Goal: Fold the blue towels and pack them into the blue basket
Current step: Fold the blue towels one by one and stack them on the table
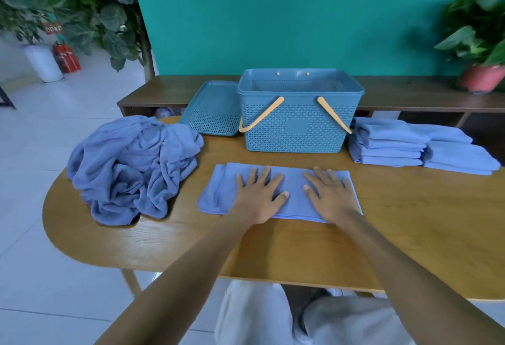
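A folded blue towel (216,194) lies flat on the wooden table in front of me. My left hand (259,197) and my right hand (329,195) both press on it with fingers spread and straight. Behind the towel stands the blue basket (296,128), without its lid, its yellow handles hanging down the front. A heap of crumpled blue towels (131,167) sits to the left. Two stacks of folded blue towels (390,142) lie to the right of the basket.
The basket's blue lid (213,109) leans beside the basket at the left. The wooden table (410,221) has a rounded left end. A low wooden shelf (410,93) runs behind it, with a potted plant (481,76) at the right.
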